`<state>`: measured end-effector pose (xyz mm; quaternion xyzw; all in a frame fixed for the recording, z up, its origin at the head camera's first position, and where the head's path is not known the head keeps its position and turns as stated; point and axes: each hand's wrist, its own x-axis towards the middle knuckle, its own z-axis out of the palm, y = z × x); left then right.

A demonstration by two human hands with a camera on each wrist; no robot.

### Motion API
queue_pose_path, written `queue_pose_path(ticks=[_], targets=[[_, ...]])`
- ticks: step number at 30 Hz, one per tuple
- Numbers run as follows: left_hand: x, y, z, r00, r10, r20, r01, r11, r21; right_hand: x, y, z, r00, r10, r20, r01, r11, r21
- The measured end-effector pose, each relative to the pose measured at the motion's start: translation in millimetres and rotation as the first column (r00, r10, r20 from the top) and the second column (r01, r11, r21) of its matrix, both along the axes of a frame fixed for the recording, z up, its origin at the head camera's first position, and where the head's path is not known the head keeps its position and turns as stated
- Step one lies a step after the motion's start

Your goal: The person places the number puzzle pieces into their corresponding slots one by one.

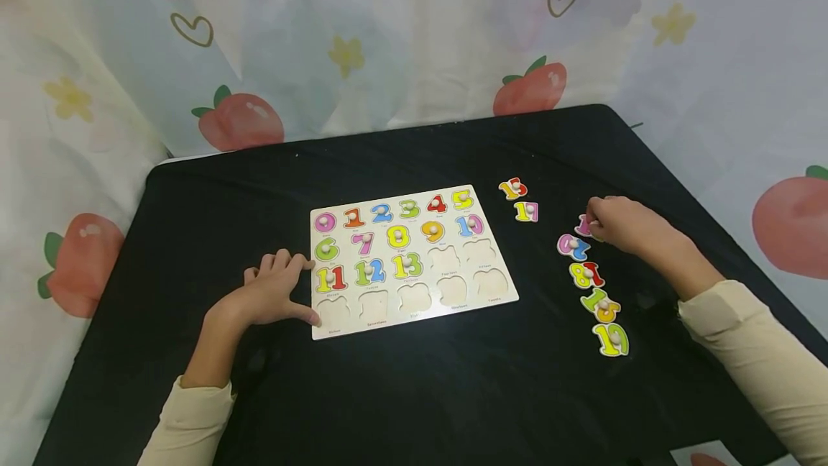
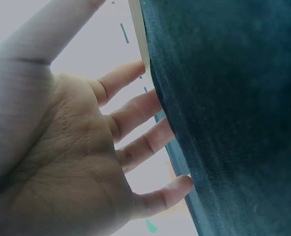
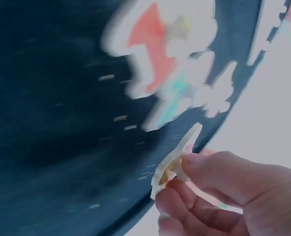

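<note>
A pale wooden number puzzle board (image 1: 417, 313) lies on the black cloth, with knobbed number pieces from 0 to 13 seated in its upper rows and bare recesses below. My left hand (image 1: 268, 293) rests at its left edge, fingers spread and thumb at the near-left corner. To the right of the board, my right hand (image 1: 624, 224) pinches a number puzzle piece (image 3: 177, 160) between thumb and fingers. That piece shows a pink digit; the rest of its face is mostly hidden by the fingers. In the right wrist view it is tilted on edge.
Below the right hand runs a column of loose pieces: 20 (image 1: 573, 247), 18 (image 1: 587, 275), 16 (image 1: 601, 305) and 19 (image 1: 611, 340). Pieces 15 (image 1: 513, 188) and 17 (image 1: 527, 211) lie off the board's far-right corner. A printed curtain (image 1: 414, 42) hangs behind the table.
</note>
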<state>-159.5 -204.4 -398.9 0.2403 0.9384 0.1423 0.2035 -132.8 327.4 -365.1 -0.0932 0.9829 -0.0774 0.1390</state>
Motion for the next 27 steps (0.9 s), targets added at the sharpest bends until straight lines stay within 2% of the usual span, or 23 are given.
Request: queue_pose_path(ticks=[6,8,12,17,23,27], targets=[[0.5,0,0.3,1.000,0.005,0.008,-0.005,1.000,-0.010,-0.5,-42,10.8,0.998,0.059,-0.005,-0.059,0.993,-0.104],[0.5,0,0.0,1.000,0.008,0.007,-0.008,1.000,-0.009,-2.0,-58,10.5,0.994,0.105,-0.019,-0.107,0.986,-0.130],[0.5,0,-1.0,1.000,0.007,0.007,-0.007,1.000,0.005,-7.7,-86,4.4,0.980,0.197,-0.026,-0.198,0.970,-0.142],[0.5,0,-1.0,1.000,0.002,0.005,-0.002,1.000,0.011,-16.5,-117,-4.0,0.960,0.276,0.034,-0.270,0.954,-0.133],[0.6,-1,-0.5,1.000,0.005,0.002,-0.005,1.000,-0.001,-22.9,-146,-12.7,0.940,0.340,0.044,-0.330,0.933,-0.146],[1.2,0,-1.7,1.000,-0.001,-0.004,0.001,1.000,-0.008,-24.9,-158,-18.4,0.935,0.350,0.061,-0.339,0.930,-0.141]])
